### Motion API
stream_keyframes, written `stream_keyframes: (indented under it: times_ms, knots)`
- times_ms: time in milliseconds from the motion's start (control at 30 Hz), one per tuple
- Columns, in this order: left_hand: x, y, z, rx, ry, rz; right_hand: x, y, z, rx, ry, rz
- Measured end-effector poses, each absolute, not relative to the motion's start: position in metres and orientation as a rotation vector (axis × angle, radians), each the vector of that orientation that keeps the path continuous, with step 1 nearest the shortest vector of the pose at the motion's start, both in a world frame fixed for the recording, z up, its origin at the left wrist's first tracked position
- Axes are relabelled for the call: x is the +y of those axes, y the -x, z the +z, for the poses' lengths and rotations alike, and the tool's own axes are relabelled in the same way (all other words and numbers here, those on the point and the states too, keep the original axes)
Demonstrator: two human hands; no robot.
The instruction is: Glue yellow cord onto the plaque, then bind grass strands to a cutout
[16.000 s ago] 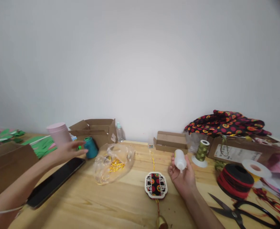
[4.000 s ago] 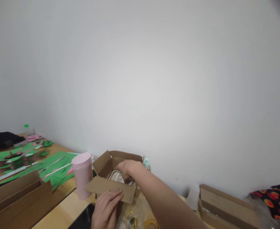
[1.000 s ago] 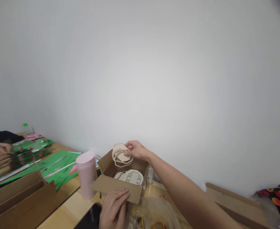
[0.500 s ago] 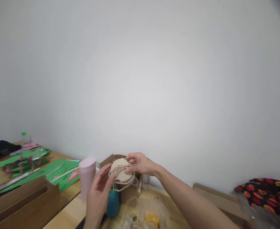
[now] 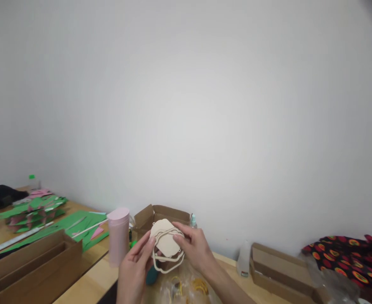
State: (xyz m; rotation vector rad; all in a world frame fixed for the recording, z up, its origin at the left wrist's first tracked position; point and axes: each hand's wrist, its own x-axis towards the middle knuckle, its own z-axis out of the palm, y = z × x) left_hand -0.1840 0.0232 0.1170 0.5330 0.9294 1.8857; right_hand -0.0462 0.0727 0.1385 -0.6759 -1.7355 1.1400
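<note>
Several thin, pale wood-coloured cutouts [image 5: 167, 240] with wavy edges are stacked between my hands, near the bottom middle of the head view. One of them is an open outline frame that hangs below the rest. My left hand [image 5: 137, 261] pinches the stack's left edge between thumb and fingers. At the upper right edge, my right hand [image 5: 194, 245] grips it with the thumb on top. Behind them stands an open cardboard box [image 5: 170, 212]. Below lies a clear plastic bag [image 5: 186, 289] with yellow items, and a teal object [image 5: 152, 275] is mostly covered by my left hand.
A pink cylinder [image 5: 118, 236] stands left of my hands. Further left are a long cardboard box [image 5: 30, 270], green paper [image 5: 78, 228] and a ruler [image 5: 17, 240]. To the right are a small white box [image 5: 243, 259], an open carton [image 5: 281, 270] and patterned dark fabric [image 5: 347, 261].
Both hands have come lower and slightly right with the cutouts, which now face the camera more. My right forearm has swung down, uncovering the small white box. A hand at the far left has left view.
</note>
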Motion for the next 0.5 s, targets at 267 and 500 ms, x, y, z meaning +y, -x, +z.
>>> stream_keyframes:
  times_ms: [267, 500]
  knots:
    - [0.015, 0.169, 0.106, 0.975, -0.473, 1.899, 0.047, 0.035, 0.11, -1.386, 0.821, 1.382]
    - [0.016, 0.181, 0.1, 0.925, -0.391, 2.047, 0.048, 0.022, 0.123, -1.378, 0.927, 1.121]
